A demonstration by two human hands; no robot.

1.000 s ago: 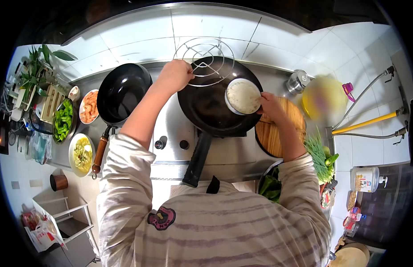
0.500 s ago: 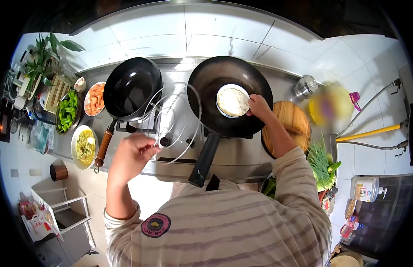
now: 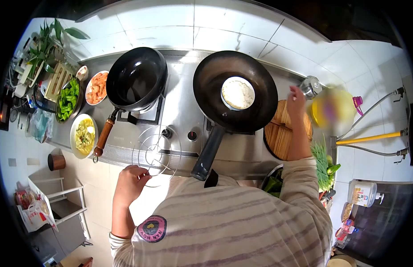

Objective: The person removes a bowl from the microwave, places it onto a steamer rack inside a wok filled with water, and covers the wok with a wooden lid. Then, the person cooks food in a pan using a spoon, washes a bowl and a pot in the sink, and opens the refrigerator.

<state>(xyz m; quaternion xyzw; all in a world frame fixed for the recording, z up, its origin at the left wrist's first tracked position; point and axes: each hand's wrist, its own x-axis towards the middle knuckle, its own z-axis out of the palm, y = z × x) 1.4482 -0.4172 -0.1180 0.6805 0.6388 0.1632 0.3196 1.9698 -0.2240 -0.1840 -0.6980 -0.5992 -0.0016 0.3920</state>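
Observation:
Pinched by its rim between the fingers of my left hand (image 3: 134, 181) is a round wire steamer rack (image 3: 156, 153), held over the stove's front edge. A bowl of white rice (image 3: 238, 93) sits inside the large black wok (image 3: 211, 75), with no hand on it. My right hand (image 3: 297, 101) is raised over the round wooden lid (image 3: 278, 138), close to a glass jar (image 3: 310, 86). Nothing shows in its fingers, which look slightly apart and a little blurred.
A second dark pan (image 3: 137, 80) stands on the left burner, its wooden handle (image 3: 104, 138) pointing forward. Left of it are a plate of shrimp (image 3: 97, 88), green peppers (image 3: 68, 100) and a dish of egg mixture (image 3: 85, 135). A yellow oil jug (image 3: 327, 109) stands right.
My right hand has let go of the rice bowl and moved right, over the wooden lid. My left hand has lowered the wire rack toward my body, away from the wok.

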